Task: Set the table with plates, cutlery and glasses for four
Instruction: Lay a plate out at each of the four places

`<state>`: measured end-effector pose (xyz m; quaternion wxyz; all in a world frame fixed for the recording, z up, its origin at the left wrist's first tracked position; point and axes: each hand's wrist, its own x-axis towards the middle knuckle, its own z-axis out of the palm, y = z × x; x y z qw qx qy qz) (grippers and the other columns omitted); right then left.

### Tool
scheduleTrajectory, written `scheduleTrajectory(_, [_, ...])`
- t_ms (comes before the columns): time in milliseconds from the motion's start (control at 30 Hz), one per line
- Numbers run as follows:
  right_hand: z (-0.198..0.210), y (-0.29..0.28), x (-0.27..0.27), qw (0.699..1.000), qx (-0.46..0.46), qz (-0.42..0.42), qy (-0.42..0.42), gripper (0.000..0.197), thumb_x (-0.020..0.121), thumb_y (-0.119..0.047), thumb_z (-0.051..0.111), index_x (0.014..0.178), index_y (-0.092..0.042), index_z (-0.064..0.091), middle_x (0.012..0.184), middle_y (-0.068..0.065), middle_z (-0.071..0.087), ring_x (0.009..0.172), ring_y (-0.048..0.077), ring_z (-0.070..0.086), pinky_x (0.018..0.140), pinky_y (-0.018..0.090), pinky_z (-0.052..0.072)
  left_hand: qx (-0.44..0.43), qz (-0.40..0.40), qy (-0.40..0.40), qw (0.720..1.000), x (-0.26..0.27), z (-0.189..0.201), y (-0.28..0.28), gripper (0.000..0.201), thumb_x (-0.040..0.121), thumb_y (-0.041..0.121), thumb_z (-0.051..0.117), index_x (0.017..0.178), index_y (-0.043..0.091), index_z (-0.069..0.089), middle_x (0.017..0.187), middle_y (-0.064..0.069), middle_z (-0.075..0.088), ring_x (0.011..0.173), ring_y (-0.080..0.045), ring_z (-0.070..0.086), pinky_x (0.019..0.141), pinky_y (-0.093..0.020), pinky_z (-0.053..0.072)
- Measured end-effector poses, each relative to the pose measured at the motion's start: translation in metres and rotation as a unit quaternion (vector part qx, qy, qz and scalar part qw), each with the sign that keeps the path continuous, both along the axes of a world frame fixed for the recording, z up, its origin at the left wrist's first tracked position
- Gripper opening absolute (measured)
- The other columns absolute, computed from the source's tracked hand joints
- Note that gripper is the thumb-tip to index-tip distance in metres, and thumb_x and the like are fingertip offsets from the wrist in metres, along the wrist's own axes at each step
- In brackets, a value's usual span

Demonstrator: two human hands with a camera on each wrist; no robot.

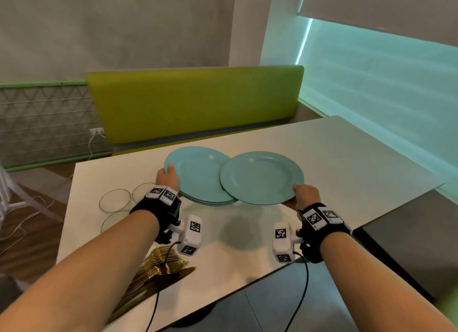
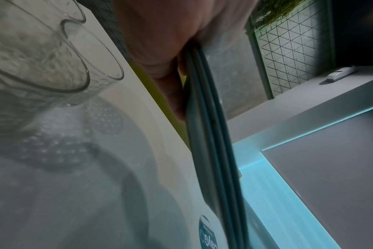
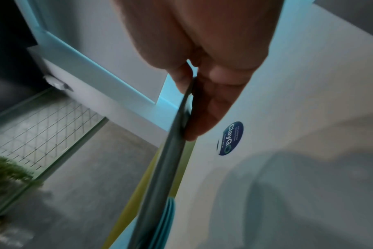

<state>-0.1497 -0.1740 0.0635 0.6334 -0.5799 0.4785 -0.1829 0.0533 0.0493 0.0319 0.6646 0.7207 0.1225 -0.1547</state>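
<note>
A stack of teal plates [image 1: 198,175] hangs above the white table [image 1: 347,158], and my left hand [image 1: 168,176] grips its left rim. In the left wrist view the stack's edges [image 2: 211,134] run down from my left hand [image 2: 170,75], thumb on top. My right hand [image 1: 301,195] pinches the near rim of a single teal plate [image 1: 261,178], held beside the stack and overlapping its right edge. The right wrist view shows that plate edge-on [image 3: 170,160] between thumb and fingers of my right hand [image 3: 194,94]. Clear glasses [image 1: 115,200] stand at the table's left. Gold cutlery [image 1: 153,269] lies at the near edge.
A green bench backrest [image 1: 193,103] runs behind the table's far side. Cables [image 1: 24,222] trail on the wooden floor at the left. A round blue sticker [image 3: 230,138] is stuck on the tabletop under the plates. A window with a blind [image 1: 384,71] fills the right wall.
</note>
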Motion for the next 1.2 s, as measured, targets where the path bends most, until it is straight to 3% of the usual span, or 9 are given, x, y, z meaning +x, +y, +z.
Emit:
scheduleTrajectory(100, [-0.007,-0.008,-0.012,1.0,0.016,-0.023,-0.003,0.039,0.1,-0.004,0.032,0.137,0.01,0.035,0.139,0.028,0.043,0.096,0.028,0.049,0.1,0.048,0.046,0.023,0.019,-0.016,0.999,-0.001,0.015,0.009,0.051,0.097,0.038,0.037,0.135,0.004,0.044,0.132,-0.022,0.054,0.116,-0.04,0.056,0.099,-0.05,0.046])
scheduleTrajectory(233, [-0.015,-0.008,-0.027,0.999,0.027,-0.046,-0.004,0.04,0.1,-0.003,0.031,0.137,0.011,0.034,0.14,0.029,0.042,0.096,0.03,0.049,0.102,0.048,0.044,0.036,0.034,-0.027,0.998,0.005,0.021,0.017,0.052,0.098,0.038,0.035,0.138,0.005,0.042,0.135,-0.022,0.051,0.118,-0.039,0.054,0.101,-0.049,0.045])
scheduleTrajectory(400, [-0.038,0.003,-0.034,0.997,0.036,-0.058,0.03,0.039,0.099,-0.001,0.032,0.136,0.011,0.036,0.138,0.029,0.044,0.122,0.041,0.05,0.1,0.049,0.045,0.015,0.057,-0.015,0.998,0.011,0.02,0.022,0.055,0.096,0.042,0.035,0.138,0.006,0.04,0.136,-0.02,0.05,0.119,-0.039,0.053,0.101,-0.05,0.044])
scheduleTrajectory(700, [-0.085,0.034,-0.033,0.993,0.086,-0.051,0.065,0.038,0.098,0.001,0.035,0.134,0.011,0.038,0.135,0.026,0.048,0.122,0.041,0.051,0.097,0.048,0.047,-0.008,0.046,-0.005,0.999,0.001,0.014,0.028,0.052,0.097,0.041,0.036,0.136,0.007,0.041,0.133,-0.016,0.053,0.114,-0.037,0.057,0.093,-0.052,0.051])
scheduleTrajectory(833, [-0.101,0.039,-0.036,0.988,0.105,-0.077,0.083,0.04,0.085,0.009,0.052,0.124,0.013,0.048,0.123,0.025,0.058,0.115,0.041,0.056,0.099,0.053,0.045,-0.011,0.044,0.002,0.999,0.001,0.01,0.032,0.05,0.098,0.039,0.035,0.137,0.008,0.04,0.132,-0.015,0.053,0.114,-0.037,0.058,0.084,-0.047,0.052])
scheduleTrajectory(900, [-0.11,0.04,-0.036,0.988,0.106,-0.076,0.087,0.038,0.088,0.005,0.049,0.126,0.013,0.047,0.122,0.025,0.058,0.114,0.041,0.056,0.098,0.052,0.046,-0.007,0.041,0.001,0.999,0.0,0.01,0.035,0.049,0.098,0.039,0.035,0.136,0.008,0.041,0.131,-0.016,0.054,0.113,-0.037,0.058,0.081,-0.045,0.052])
scheduleTrajectory(1067, [-0.116,0.053,-0.039,0.987,0.084,-0.051,0.13,0.039,0.096,-0.007,0.043,0.131,0.009,0.045,0.134,0.026,0.049,0.121,0.04,0.052,0.099,0.048,0.047,0.004,0.042,-0.003,0.999,-0.002,0.009,0.042,0.049,0.097,0.04,0.036,0.135,0.009,0.043,0.131,-0.015,0.055,0.113,-0.035,0.058,0.089,-0.049,0.053])
scheduleTrajectory(1200, [-0.115,0.057,-0.041,0.988,0.1,-0.032,0.117,0.04,0.094,-0.008,0.05,0.131,0.006,0.046,0.129,0.024,0.053,0.12,0.039,0.053,0.098,0.048,0.048,-0.013,0.038,0.005,0.999,-0.006,0.011,0.04,0.048,0.098,0.038,0.036,0.135,0.01,0.044,0.124,-0.013,0.057,0.108,-0.034,0.06,0.078,-0.04,0.052])
